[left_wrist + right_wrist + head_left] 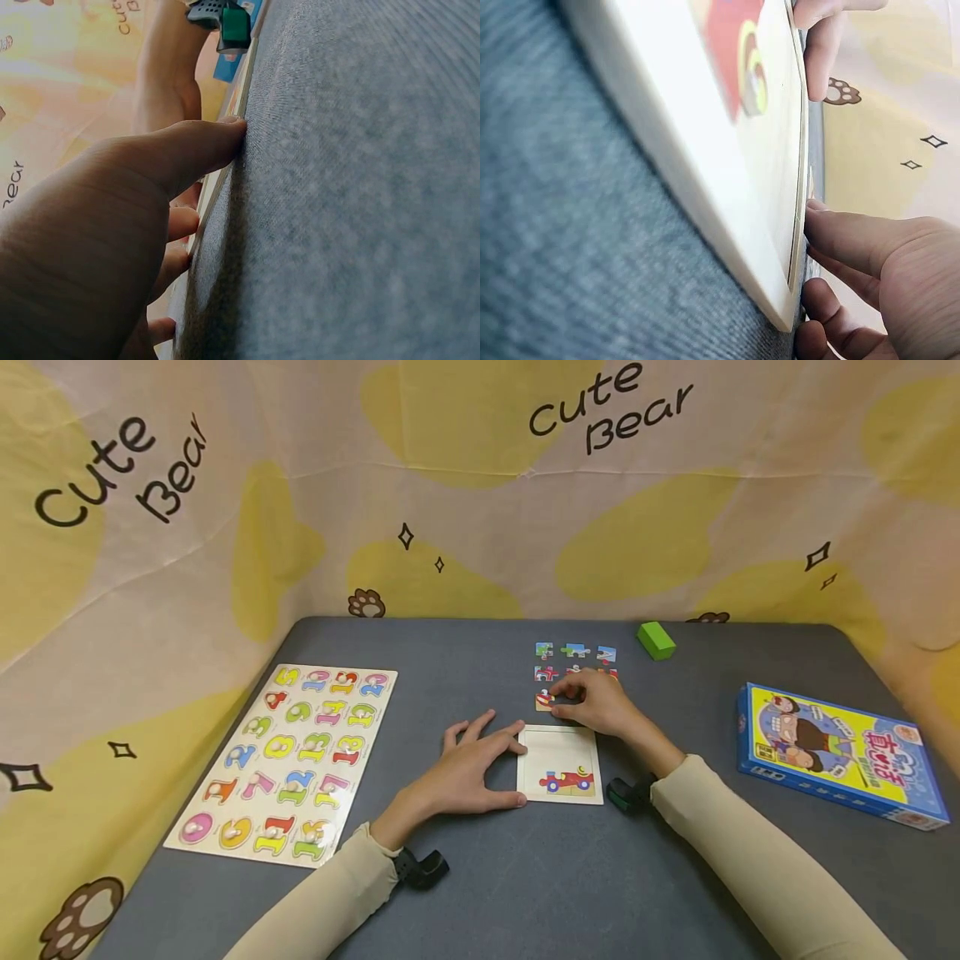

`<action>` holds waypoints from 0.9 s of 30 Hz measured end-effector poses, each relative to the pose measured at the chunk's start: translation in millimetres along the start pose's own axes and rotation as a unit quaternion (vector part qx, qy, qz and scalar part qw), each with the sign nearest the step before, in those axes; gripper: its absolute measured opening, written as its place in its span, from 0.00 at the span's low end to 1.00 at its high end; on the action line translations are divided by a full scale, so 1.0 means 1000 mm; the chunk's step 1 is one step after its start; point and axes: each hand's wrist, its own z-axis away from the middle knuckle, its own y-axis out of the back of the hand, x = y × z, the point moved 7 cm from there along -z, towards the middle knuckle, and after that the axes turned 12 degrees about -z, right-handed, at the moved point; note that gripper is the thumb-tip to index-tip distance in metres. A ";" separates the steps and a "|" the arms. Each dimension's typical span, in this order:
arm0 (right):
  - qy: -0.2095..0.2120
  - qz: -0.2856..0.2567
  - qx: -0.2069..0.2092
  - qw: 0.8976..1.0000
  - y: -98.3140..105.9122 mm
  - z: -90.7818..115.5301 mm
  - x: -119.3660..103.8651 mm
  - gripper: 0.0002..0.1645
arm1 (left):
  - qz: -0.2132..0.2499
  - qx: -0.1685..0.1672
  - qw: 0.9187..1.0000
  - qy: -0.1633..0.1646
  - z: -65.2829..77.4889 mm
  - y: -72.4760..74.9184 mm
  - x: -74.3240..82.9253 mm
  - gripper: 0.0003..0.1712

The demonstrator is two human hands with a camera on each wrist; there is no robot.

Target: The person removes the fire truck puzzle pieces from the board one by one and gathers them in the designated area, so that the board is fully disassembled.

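Note:
A white square puzzle tray [558,743] lies on the table, with assembled pieces showing a red car [567,782] along its lower right. My left hand [480,772] is at the tray's left edge, thumb and fingers spread; in the left wrist view the left thumb [202,142] touches the rim. Just beyond the tray's far edge, my right hand [596,700] pinches a small puzzle piece [543,701] with red and yellow on it, between thumb and index finger. Behind it lie rows of loose jigsaw pieces [576,650]; the hand partly hides some.
To the left lies a white number board [360,752] with colourful numerals. A green block [656,641] stands at the back right. On the right is a blue and yellow box [840,752]. A patterned cloth [465,485] hangs behind the table.

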 end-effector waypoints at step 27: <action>0.031 -0.098 -0.055 0.993 0.007 0.034 -0.002 0.15 | 0.011 -0.005 1.000 0.003 0.000 0.000 0.000 0.35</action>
